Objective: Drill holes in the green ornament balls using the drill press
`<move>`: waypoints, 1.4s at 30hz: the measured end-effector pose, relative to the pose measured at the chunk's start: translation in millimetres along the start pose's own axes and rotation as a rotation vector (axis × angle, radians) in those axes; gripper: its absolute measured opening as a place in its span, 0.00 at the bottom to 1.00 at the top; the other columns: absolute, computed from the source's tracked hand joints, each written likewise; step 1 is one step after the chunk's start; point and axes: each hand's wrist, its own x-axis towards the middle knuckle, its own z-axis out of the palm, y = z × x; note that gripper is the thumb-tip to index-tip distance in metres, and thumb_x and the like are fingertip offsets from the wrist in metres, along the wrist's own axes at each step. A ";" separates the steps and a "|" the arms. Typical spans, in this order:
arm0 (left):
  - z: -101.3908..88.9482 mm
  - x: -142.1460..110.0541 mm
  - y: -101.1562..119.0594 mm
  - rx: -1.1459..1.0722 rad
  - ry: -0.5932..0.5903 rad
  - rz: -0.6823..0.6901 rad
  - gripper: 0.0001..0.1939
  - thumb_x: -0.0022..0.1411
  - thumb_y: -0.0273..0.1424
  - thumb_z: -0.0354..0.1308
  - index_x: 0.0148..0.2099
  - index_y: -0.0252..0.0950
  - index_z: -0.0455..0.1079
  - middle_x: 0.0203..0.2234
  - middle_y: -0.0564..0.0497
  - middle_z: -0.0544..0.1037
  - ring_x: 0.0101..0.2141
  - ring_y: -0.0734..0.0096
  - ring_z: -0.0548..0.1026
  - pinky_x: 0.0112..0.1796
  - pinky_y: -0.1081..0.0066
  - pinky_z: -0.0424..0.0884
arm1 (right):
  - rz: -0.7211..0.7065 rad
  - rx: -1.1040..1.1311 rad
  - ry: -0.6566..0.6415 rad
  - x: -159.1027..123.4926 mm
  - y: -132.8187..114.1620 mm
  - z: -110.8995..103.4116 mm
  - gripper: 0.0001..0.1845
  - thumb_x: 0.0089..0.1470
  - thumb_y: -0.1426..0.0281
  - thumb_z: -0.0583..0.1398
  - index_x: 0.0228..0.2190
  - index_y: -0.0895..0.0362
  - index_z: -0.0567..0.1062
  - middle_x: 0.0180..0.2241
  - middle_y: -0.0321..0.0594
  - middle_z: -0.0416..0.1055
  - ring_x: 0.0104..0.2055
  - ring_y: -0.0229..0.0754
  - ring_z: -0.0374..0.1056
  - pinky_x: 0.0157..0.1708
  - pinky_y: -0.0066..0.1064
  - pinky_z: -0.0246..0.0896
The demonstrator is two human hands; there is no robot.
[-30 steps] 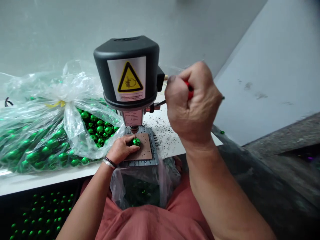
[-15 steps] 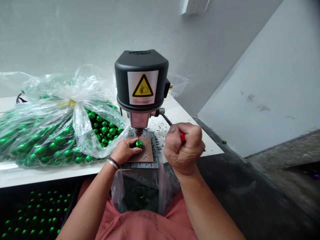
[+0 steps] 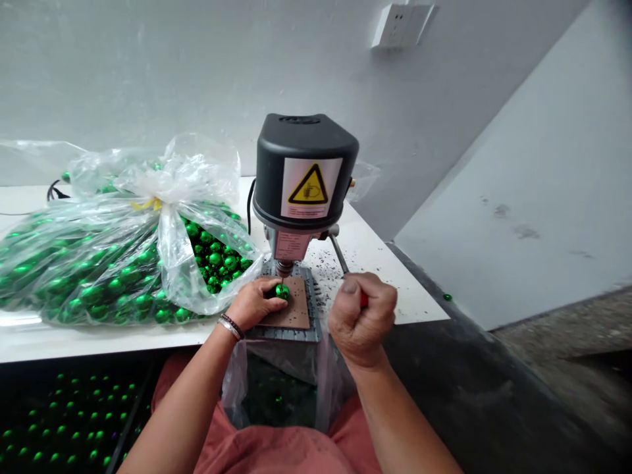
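Between thumb and fingers, my left hand [image 3: 255, 303] pinches a shiny green bauble [image 3: 282, 291] on a brown board [image 3: 296, 313]. The board lies on the grey base [image 3: 316, 316] of a small drill press [image 3: 306, 174] with a black housing and a warning label. Its thin bit comes down to the top of the bauble; whether it has entered cannot be made out. My right hand [image 3: 363, 316] is wrapped round the red grip of the press's feed lever [image 3: 340, 255], to the right of the press.
A tied clear plastic bag [image 3: 118, 263] full of green baubles fills the table's left side. Dark shavings lie on the white table [image 3: 380, 263]. An open plastic bag [image 3: 281, 388] hangs below the press. More baubles [image 3: 64, 415] are at lower left. One bauble [image 3: 447, 297] rests beside the wall.
The camera view has shifted, so the press and bag appear further right and lower. My right hand on the lever has dropped slightly relative to the press. My left hand keeps the bauble.
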 end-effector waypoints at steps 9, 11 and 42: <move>3.1 -2.7 3.1 -0.026 0.050 -0.032 0.21 0.48 0.34 0.59 0.47 0.38 0.71 0.44 0.49 0.74 0.44 0.64 0.71 0.48 0.67 0.63 | 0.078 -0.201 0.019 80.1 -14.2 2.3 0.10 0.54 0.67 0.49 0.23 0.56 0.61 0.19 0.32 0.57 0.22 0.30 0.53 0.24 0.25 0.49; 3.7 -7.2 5.6 -0.030 0.105 -0.053 0.21 0.48 0.34 0.59 0.47 0.38 0.70 0.42 0.50 0.75 0.42 0.66 0.71 0.45 0.68 0.65 | 0.168 -0.201 -0.054 110.1 -11.4 13.1 0.13 0.54 0.65 0.46 0.22 0.57 0.60 0.18 0.31 0.53 0.22 0.29 0.49 0.25 0.26 0.46; -54.8 15.8 -34.5 0.743 0.146 -0.095 0.17 0.57 0.35 0.50 0.46 0.32 0.64 0.34 0.40 0.75 0.40 0.56 0.72 0.45 0.62 0.60 | 0.336 0.033 -0.066 140.3 11.0 48.1 0.13 0.51 0.69 0.49 0.18 0.57 0.53 0.18 0.27 0.49 0.23 0.26 0.45 0.27 0.24 0.43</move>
